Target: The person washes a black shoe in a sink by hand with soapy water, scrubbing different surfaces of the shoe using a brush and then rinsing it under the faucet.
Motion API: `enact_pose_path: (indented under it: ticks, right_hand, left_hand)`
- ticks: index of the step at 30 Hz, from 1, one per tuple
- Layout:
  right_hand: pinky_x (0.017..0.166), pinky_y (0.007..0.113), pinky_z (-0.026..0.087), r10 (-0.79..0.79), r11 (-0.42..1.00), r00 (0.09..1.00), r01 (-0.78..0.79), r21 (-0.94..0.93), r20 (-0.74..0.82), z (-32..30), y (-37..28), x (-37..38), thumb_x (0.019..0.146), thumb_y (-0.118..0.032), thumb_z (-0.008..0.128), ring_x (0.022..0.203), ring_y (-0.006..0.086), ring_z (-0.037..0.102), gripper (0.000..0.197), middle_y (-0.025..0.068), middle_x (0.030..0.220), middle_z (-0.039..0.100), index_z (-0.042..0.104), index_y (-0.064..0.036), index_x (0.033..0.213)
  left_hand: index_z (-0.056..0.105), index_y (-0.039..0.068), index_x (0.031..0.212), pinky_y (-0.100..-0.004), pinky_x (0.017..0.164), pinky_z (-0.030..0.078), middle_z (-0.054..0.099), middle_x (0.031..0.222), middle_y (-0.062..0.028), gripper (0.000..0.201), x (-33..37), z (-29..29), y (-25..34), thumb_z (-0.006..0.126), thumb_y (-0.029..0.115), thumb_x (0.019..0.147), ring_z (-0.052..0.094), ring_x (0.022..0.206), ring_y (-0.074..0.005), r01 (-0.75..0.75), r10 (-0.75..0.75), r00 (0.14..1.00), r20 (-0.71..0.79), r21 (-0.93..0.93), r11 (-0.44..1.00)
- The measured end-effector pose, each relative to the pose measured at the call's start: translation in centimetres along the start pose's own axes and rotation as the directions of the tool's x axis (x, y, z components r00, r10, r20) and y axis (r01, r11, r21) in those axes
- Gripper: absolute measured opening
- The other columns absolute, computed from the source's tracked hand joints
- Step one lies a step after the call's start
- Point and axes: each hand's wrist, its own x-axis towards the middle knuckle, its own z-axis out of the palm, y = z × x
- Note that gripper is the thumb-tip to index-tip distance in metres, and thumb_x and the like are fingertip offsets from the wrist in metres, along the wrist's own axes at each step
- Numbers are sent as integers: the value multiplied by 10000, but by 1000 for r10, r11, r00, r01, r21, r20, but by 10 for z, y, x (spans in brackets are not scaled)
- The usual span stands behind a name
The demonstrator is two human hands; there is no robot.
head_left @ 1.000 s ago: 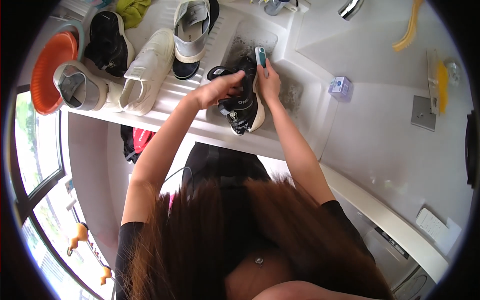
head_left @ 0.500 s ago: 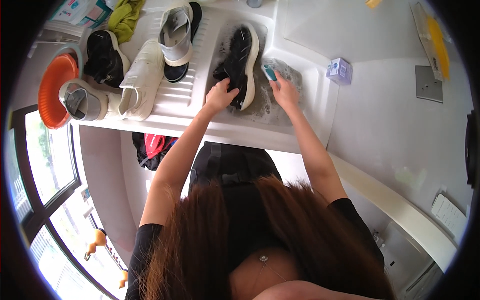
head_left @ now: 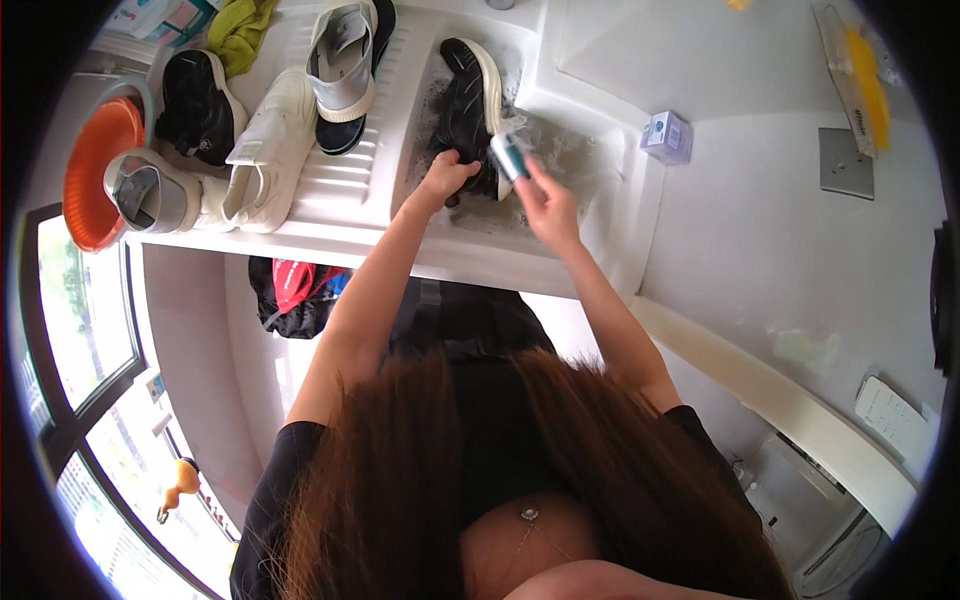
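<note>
A wet black shoe (head_left: 465, 100) with a white sole stands over the soapy water in the white sink (head_left: 405, 150), its toe toward the far end. My left hand (head_left: 447, 180) grips the near end of this shoe, thumb on the right. In my right hand (head_left: 549, 205) is a scrub brush (head_left: 509, 157) with a teal and white body, held against or very close to the right side of the sole. The bristles are hidden from view. Grey suds and water lie around the shoe.
On the ribbed drainboard to the left stand white shoes (head_left: 275, 135), a grey-and-white shoe (head_left: 342, 65) and another black shoe (head_left: 197, 105). An orange basin (head_left: 103, 175) and a green cloth (head_left: 240, 35) lie beyond them. A purple-white box (head_left: 667, 137) sits on the right ledge.
My right hand has lifted the brush out of the water and moved it left to the sole. The shoe has turned slightly in my left hand.
</note>
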Motion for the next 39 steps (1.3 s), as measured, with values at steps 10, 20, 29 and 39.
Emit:
enact_pose_path:
  ticks: [10,20,29,39]
  right_hand:
    - [677,471,514,-40,835,999,41,-549,13,36,-19,93,910,-375,611,792,348,655,406,119,817,660,604,-277,1303]
    - [687,470,531,-15,788,970,160,-594,241,32,-47,50,924,-338,577,788,355,667,420,156,850,668,579,-238,1332]
    - [667,456,509,100,833,935,110,-543,342,-5,-36,-51,903,-387,609,742,351,653,448,159,788,659,597,-235,1324]
    - [783,387,501,285,884,958,-277,-376,-36,-20,36,26,937,-424,569,861,305,669,502,188,941,691,556,-159,1364]
  left_hand:
    - [350,-107,1414,-344,1050,373,472,1402,-197,781,-2,5,-10,727,260,837,460,1286,-268,190,-160,969,188,-153,970]
    - [516,-84,1285,-334,928,451,610,1204,-136,575,-12,2,-5,723,131,793,569,1107,-230,86,-113,988,-108,-225,970]
    - [448,-54,1341,-361,889,488,614,1197,-145,662,-2,-1,4,775,140,798,605,1043,-226,157,-245,962,-117,-497,853]
    - [506,-71,1288,-317,914,476,635,1171,-140,637,-18,-41,11,758,310,844,603,1061,-199,105,-123,992,5,-555,825]
